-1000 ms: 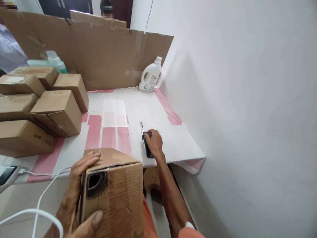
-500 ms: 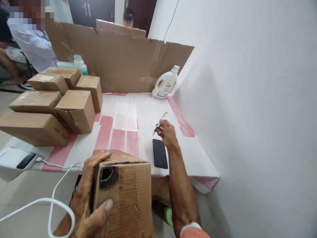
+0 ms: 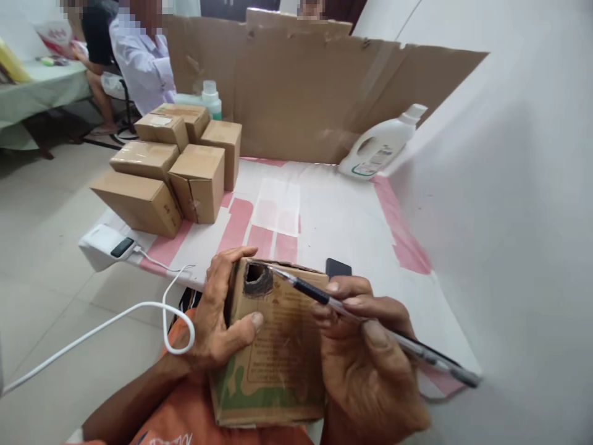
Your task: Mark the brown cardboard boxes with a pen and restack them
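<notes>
My left hand point(image 3: 227, 315) grips the left side of a brown cardboard box point(image 3: 285, 352), thumb on the printed face and fingers over the far edge. A ragged hole point(image 3: 255, 274) ringed with black scribble sits in the box's upper left corner. Between the thumb and fingers of my right hand point(image 3: 370, 346) is a clear-barrelled pen point(image 3: 319, 293) with a dark grip. Its tip points left, close to the hole's blackened rim; whether it touches the cardboard I cannot tell. Behind the box, a black phone point(image 3: 338, 267) lies partly hidden on the table.
Several closed cardboard boxes point(image 3: 197, 185) stand at the table's left. A white power bank point(image 3: 109, 241) with a white cable point(image 3: 139, 307) lies near the front edge. A white jug point(image 3: 377, 145) leans by the cardboard screen point(image 3: 296, 93). Walls flank the right; people sit beyond.
My right hand has brought the pen from above the phone down and toward me, to the box's hole. The view has shifted left, and the box now sits tilted, showing its green lower print.
</notes>
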Available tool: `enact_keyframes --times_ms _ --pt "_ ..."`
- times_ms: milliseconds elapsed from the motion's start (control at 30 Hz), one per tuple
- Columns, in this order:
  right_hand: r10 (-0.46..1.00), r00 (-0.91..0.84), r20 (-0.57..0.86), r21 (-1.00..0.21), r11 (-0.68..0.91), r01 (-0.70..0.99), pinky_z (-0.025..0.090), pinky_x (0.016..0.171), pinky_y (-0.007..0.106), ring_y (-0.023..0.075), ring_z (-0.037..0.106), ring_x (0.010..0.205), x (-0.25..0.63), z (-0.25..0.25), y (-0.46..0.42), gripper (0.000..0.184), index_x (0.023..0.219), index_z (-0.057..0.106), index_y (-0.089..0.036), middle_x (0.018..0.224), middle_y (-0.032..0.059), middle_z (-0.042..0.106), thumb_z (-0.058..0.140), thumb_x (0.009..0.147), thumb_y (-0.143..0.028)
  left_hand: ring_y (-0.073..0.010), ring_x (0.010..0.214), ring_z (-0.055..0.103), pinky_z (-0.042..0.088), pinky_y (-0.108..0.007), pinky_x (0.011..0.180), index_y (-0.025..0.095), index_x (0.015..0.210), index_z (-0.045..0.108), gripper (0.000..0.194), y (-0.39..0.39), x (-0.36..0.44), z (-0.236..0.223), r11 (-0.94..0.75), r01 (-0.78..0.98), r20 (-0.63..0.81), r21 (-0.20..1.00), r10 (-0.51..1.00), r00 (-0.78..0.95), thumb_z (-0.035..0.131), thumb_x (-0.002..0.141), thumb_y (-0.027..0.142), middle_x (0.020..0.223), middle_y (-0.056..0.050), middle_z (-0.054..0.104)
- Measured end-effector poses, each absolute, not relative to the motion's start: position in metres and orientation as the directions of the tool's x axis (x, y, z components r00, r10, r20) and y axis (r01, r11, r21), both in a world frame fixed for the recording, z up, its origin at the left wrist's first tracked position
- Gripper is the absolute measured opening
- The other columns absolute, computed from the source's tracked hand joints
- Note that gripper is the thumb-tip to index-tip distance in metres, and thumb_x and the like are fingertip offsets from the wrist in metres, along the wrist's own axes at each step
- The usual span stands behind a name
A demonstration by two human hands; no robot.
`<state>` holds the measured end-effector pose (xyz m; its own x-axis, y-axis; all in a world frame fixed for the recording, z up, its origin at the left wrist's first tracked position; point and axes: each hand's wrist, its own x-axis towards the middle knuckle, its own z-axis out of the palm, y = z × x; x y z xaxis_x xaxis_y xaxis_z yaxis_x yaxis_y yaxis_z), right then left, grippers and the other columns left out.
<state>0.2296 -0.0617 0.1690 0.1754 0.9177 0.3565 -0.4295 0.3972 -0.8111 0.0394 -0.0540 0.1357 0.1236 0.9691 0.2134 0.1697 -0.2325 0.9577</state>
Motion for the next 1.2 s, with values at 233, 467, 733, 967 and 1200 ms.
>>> enact_keyframes --times_ms 233,467,733,967,1200 --pt "0.884 0.312 0.349 -0.793 0.456 -0.404 0.058 0.059 0.016 0.0066 0.068 0.067 0.222 0.162 -0.058 0.007 0.100 0.081 -0.020 0.092 -0.0006 0.070 0.074 0.099 -0.020 -0.0439 0.147 0.049 0.044 -0.060 0.119 0.030 0.157 0.045 0.078 -0.052 0.038 0.137 -0.237 0.115 0.217 0.965 0.963 0.162 0.071 0.087 0.053 0.156 -0.012 0.055" --pt "0.873 0.345 0.345 -0.831 0.455 -0.321 0.061 0.051 0.025 0.0147 0.075 0.061 0.214 0.168 -0.063 0.008 0.104 0.074 -0.023 0.089 -0.0018 0.079 0.069 0.102 -0.018 -0.0416 0.134 0.060 0.050 -0.056 0.109 0.030 0.159 0.042 0.083 -0.055 0.039 0.139 -0.189 0.095 0.170 0.977 0.968 0.182 0.073 0.086 0.056 0.147 -0.013 0.061" --pt "0.858 0.397 0.326 -0.936 0.350 0.013 0.059 0.058 0.026 0.0143 0.074 0.066 0.212 0.159 -0.077 0.010 0.109 0.078 -0.022 0.085 0.0001 0.076 0.069 0.104 -0.021 -0.0411 0.132 0.061 0.051 -0.054 0.108 0.029 0.158 0.045 0.083 -0.059 0.042 0.144 -0.179 0.129 0.156 0.975 0.973 0.172 0.072 0.085 0.058 0.146 -0.013 0.061" --pt "0.838 0.378 0.394 -0.911 0.410 0.043 0.057 0.060 0.028 0.0159 0.073 0.071 0.212 0.159 -0.077 0.012 0.107 0.078 -0.023 0.082 -0.0001 0.074 0.067 0.105 -0.018 -0.0415 0.132 0.062 0.053 -0.054 0.105 0.029 0.158 0.045 0.085 -0.059 0.042 0.144 -0.154 0.156 0.129 0.976 0.979 0.159 0.072 0.084 0.059 0.144 -0.013 0.063" --pt "0.824 0.399 0.402 -0.909 0.412 0.066 0.057 0.066 0.027 0.0134 0.071 0.070 0.208 0.155 -0.078 0.012 0.105 0.077 -0.024 0.080 -0.0020 0.071 0.066 0.105 -0.019 -0.0414 0.139 0.057 0.049 -0.056 0.112 0.030 0.160 0.043 0.078 -0.060 0.037 0.140 -0.201 0.160 0.175 0.966 0.971 0.162 0.068 0.090 0.054 0.153 -0.012 0.057"
